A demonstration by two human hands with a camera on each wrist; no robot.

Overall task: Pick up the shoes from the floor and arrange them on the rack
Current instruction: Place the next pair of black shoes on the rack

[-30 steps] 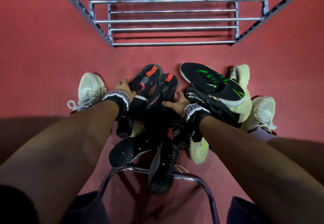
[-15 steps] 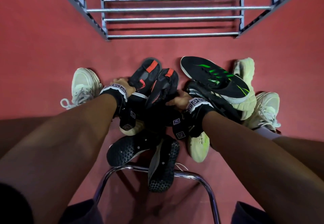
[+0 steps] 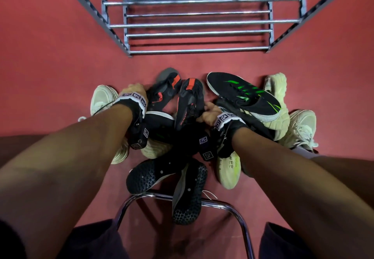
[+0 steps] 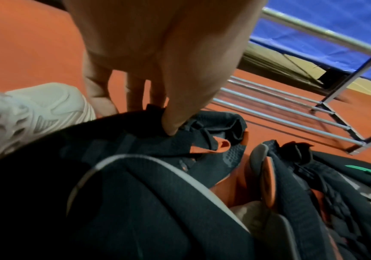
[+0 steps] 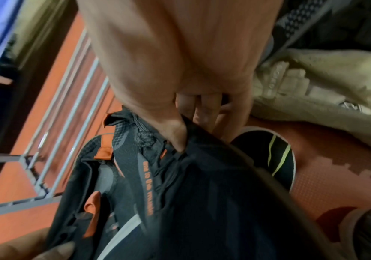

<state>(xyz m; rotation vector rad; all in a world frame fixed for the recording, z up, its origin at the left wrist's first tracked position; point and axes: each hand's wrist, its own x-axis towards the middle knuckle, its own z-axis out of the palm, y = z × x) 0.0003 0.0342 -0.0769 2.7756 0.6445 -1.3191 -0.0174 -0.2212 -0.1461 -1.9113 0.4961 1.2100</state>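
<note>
A pile of shoes lies on the red floor in front of the metal rack (image 3: 198, 23). My left hand (image 3: 137, 88) pinches the collar of the left black-and-orange shoe (image 3: 166, 92), with the thumb (image 4: 173, 123) inside the opening of this shoe (image 4: 135, 176). My right hand (image 3: 210, 112) grips the collar of the matching right shoe (image 3: 190, 100), thumb (image 5: 171, 133) inside and fingers (image 5: 202, 109) outside that shoe (image 5: 157, 184). Both shoes point toward the rack (image 4: 291, 114), whose bars hold nothing.
A black shoe with green stripes (image 3: 242, 94) rests on cream shoes (image 3: 277, 96) to the right. White shoes (image 3: 101, 98) lie to the left. Two black shoes lie sole-up (image 3: 188, 198) over a chrome chair frame (image 3: 238, 214) near my legs.
Both hands have closed on the collars of the black-and-orange shoes. The two shoes have tipped and shifted a little apart; the rest of the pile has stayed put.
</note>
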